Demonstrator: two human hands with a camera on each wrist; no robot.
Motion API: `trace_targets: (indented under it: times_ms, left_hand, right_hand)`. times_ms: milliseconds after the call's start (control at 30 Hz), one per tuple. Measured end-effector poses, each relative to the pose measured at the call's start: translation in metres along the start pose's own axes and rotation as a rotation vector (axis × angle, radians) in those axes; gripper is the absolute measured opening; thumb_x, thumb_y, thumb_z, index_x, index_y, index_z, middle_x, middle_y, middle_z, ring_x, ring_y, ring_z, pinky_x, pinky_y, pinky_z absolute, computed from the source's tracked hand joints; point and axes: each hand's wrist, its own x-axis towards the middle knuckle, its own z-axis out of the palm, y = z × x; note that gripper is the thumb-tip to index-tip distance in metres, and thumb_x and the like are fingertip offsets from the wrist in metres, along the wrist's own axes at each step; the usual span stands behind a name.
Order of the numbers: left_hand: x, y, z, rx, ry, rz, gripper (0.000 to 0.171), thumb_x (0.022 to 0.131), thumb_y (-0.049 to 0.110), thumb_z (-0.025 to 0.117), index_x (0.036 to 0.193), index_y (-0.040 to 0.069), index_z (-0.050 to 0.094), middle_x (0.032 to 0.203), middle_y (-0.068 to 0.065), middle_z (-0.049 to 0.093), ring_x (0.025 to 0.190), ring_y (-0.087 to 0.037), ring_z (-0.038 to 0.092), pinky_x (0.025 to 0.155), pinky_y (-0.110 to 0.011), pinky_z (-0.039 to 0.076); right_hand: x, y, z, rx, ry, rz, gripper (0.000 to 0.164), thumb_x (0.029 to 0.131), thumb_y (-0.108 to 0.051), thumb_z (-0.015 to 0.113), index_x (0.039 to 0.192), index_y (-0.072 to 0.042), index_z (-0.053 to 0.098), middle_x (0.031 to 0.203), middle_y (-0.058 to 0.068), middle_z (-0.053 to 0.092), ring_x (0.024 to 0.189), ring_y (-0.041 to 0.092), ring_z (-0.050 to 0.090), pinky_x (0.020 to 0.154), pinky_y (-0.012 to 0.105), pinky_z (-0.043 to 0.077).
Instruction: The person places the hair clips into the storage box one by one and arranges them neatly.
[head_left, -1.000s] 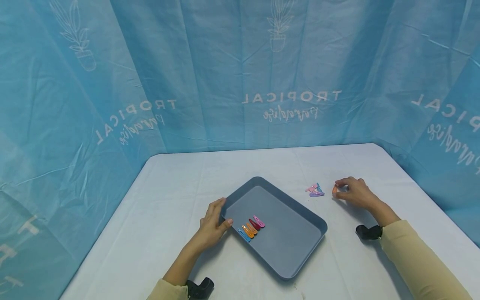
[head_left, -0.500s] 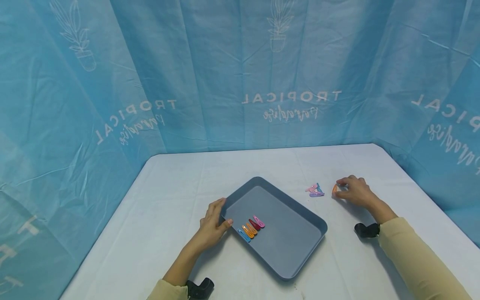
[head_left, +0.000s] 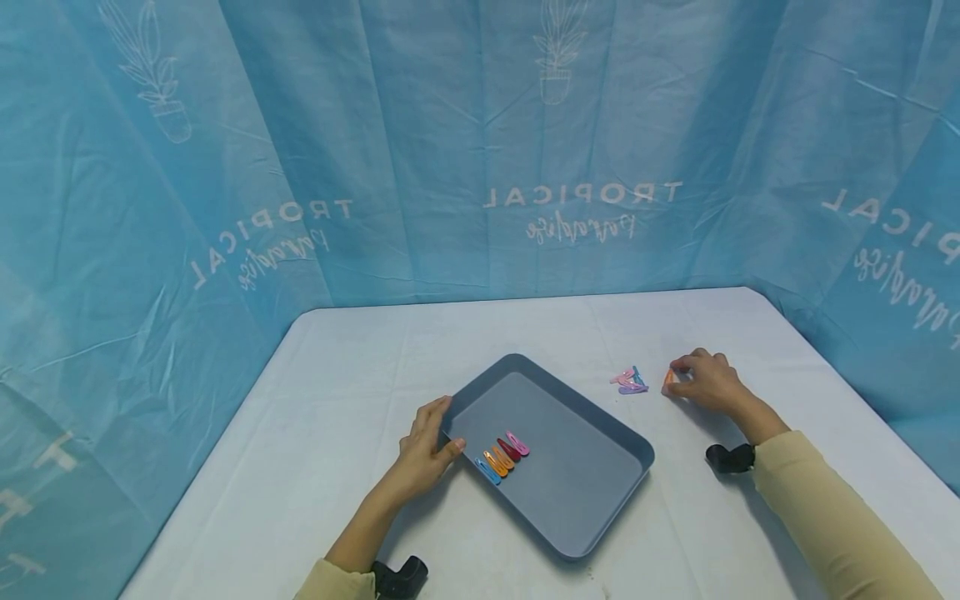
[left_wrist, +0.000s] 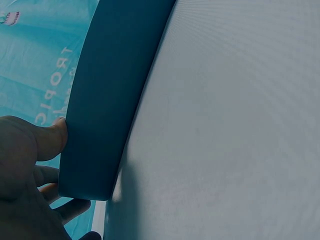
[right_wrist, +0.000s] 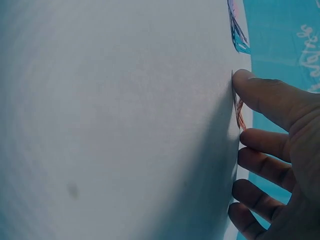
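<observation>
"How's the right hand (head_left: 708, 385)?"
"Thumb and forefinger nearly together, pinching an orange clip (head_left: 670, 380) at the table (head_left: 360, 367)."
"And the left hand (head_left: 426, 443)?"
"Holding the tray (head_left: 573, 475) by its left corner, fingers partly spread."
"Other clips?"
"A pile (head_left: 631, 382) near the orange one, and a row (head_left: 500, 458) inside the tray."

Right of the head view's centre, the right hand (head_left: 708, 387) is partly hiding an orange item (head_left: 669, 381); the nearby clip pile (head_left: 633, 387) is appearing too small to count. The tray (left_wrist: 112, 100) is running off the left wrist view's top edge.
</observation>
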Motion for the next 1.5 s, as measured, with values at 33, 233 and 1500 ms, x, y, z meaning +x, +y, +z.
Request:
trace_targets:
  times_ms: [33, 233, 1500]
  left_hand:
    - [0.000, 0.000, 0.000, -0.002, -0.001, 0.001, 0.066, 0.093, 0.020, 0.058, 0.147, 0.000, 0.025, 0.149, -0.022, 0.025, 0.138, -0.043, 0.026, 0.096, -0.066, 0.017]
    - [0.000, 0.000, 0.000, -0.002, -0.001, -0.001, 0.065, 0.094, 0.020, 0.057, 0.147, -0.001, 0.025, 0.149, -0.021, 0.025, 0.138, -0.043, 0.026, 0.097, -0.066, 0.017]
    - [-0.001, 0.002, -0.001, -0.004, -0.002, -0.005, 0.065, 0.094, 0.019, 0.057, 0.147, 0.000, 0.025, 0.149, -0.021, 0.025, 0.138, -0.042, 0.026, 0.098, -0.066, 0.017]
  right_hand:
    - [0.000, 0.000, 0.000, -0.003, 0.001, -0.001, 0.058, 0.080, -0.033, 0.071, 0.124, 0.002, 0.058, 0.127, 0.028, 0.047, 0.109, 0.045, 0.039, 0.087, 0.058, 0.037]
    - [0.000, -0.001, 0.000, -0.012, 0.000, -0.003, 0.057, 0.081, -0.033, 0.071, 0.123, 0.002, 0.058, 0.126, 0.028, 0.048, 0.108, 0.044, 0.040, 0.087, 0.058, 0.037]
    - [-0.014, -0.039, -0.028, 0.056, 0.084, -0.172, 0.053, 0.081, -0.029, 0.073, 0.123, 0.000, 0.060, 0.120, 0.023, 0.054, 0.105, 0.037, 0.042, 0.081, 0.051, 0.041]
